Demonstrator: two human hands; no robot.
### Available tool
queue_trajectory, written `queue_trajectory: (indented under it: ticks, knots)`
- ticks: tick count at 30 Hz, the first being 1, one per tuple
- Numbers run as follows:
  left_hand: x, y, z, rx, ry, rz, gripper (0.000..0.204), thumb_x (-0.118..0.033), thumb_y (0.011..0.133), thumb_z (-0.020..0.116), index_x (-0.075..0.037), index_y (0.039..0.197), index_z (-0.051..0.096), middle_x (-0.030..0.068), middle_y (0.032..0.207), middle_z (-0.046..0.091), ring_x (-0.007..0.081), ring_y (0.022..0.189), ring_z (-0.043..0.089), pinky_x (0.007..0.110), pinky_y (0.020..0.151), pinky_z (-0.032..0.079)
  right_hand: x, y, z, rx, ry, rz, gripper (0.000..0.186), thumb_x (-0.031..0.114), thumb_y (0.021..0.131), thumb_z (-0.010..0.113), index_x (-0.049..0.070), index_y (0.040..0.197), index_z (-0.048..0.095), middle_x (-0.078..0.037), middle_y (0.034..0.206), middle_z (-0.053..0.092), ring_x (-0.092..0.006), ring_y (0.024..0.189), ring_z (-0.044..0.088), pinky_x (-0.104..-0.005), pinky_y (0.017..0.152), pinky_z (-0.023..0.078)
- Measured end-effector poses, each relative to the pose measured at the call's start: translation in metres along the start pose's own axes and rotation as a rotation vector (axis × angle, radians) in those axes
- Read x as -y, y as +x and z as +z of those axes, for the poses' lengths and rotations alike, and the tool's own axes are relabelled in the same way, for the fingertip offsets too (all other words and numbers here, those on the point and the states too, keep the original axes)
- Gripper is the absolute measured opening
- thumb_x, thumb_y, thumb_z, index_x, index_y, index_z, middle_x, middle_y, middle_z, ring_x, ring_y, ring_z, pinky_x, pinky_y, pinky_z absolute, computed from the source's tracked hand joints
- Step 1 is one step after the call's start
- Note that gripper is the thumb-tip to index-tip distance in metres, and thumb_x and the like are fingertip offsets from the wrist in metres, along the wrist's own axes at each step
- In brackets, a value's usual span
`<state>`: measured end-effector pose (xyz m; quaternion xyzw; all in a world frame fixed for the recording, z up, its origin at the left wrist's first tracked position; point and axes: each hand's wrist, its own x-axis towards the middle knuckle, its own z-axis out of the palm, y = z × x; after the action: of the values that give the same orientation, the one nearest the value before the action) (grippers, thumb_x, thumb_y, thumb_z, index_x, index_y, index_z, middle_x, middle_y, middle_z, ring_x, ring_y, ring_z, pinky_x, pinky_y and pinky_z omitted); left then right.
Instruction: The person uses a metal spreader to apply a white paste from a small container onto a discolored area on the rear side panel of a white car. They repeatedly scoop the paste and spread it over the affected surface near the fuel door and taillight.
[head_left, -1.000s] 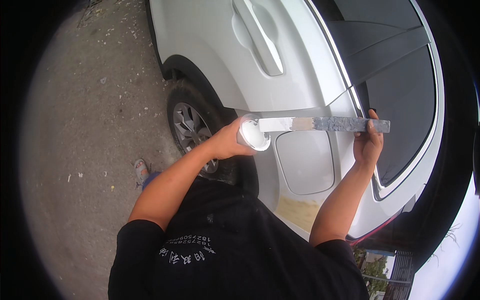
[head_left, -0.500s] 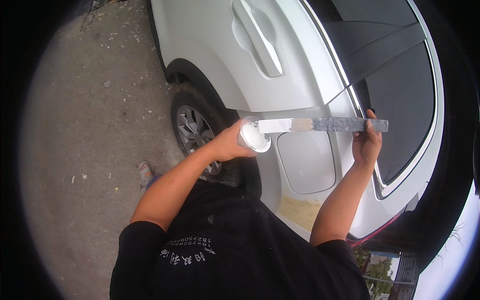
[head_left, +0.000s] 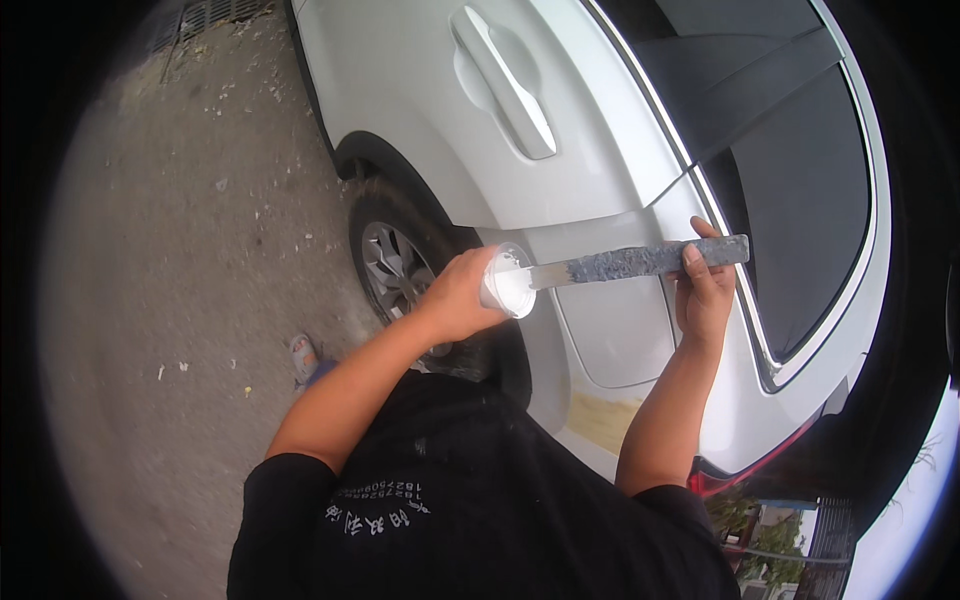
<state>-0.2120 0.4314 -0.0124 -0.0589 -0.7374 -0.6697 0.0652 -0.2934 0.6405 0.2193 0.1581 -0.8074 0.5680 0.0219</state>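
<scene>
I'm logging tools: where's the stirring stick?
Right of centre in the head view, the stirring stick reaches from the right hand into the plastic cup in the left hand.

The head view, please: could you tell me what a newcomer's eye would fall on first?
Most likely the grey-crusted flat stick at the centre, gripped near one end by the right hand, its other end in the white material in the cup held by the left hand. Next, perhaps, the yellowish patch on the white car, below the square flap in the picture.
</scene>
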Motion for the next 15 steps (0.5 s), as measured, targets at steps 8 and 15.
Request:
queue_trajectory:
  ticks: [8, 15]
  knots:
    - [-0.001, -0.004, -0.001, -0.008, 0.093, 0.066, 0.079, -0.018, 0.066, 0.075, -0.006, 0.135, 0.039, 0.0175, 0.125, 0.049, 0.0372, 0.12, 0.045, 0.044, 0.1, 0.041, -0.019, -0.029, 0.014, -0.176, 0.078, 0.122, 0.041, 0.008, 0.087, 0.062, -0.006, 0.124, 0.05, -0.008, 0.085, 0.062, -0.0129, 0.07, 0.058, -0.0248, 0.058, 0.046]
    - [-0.003, 0.0, -0.007, 0.01, 0.02, -0.011, 0.08, -0.016, 0.066, 0.078, -0.004, 0.135, 0.04, 0.0164, 0.13, 0.049, 0.0341, 0.124, 0.047, 0.04, 0.103, 0.04, -0.01, -0.031, -0.018, -0.263, 0.203, 0.085, 0.039, 0.006, 0.09, 0.058, -0.005, 0.126, 0.049, -0.008, 0.086, 0.061, -0.0161, 0.074, 0.059, -0.0276, 0.061, 0.044]
